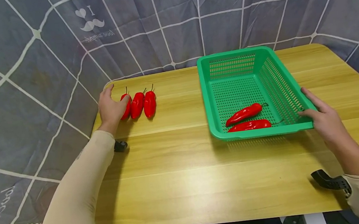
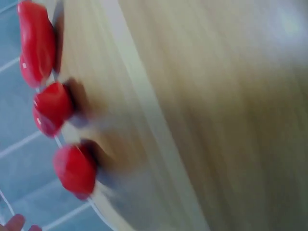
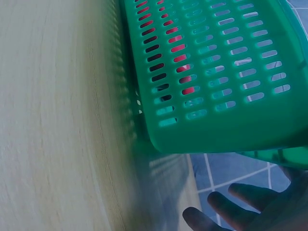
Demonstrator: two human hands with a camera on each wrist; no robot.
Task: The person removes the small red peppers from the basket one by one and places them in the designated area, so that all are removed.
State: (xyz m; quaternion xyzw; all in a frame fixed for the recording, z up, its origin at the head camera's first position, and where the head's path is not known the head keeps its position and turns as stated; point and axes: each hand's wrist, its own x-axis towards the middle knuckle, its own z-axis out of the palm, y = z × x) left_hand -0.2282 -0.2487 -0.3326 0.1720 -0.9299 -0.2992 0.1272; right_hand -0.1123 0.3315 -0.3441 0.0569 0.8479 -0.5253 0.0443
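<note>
Looking at the leftmost red pepper point(image 1: 127, 112), just right of the left hand point(image 1: 111, 108), partly behind its thumb, lengthwise front-to-back on the surface point(image 1: 173, 182); way nearer left than right, tbh; seeing left fingers spread, apparently gripping nothing; also seeing the right hand point(image 1: 327, 121) pinching the green basket point(image 1: 207, 98) rim, well away.

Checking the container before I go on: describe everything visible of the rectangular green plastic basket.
The rectangular green plastic basket is open-topped, with a smooth rim, slotted side walls and a finely perforated floor. It faces opening-up at the right part of the yellowish wood-grain table. The person's bare right hand grips its rim by the near right corner, thumb inside. Two glossy red peppers lie in it beside the near wall, stems pointing right. Whether its base lies fully flat I cannot tell.
</note>
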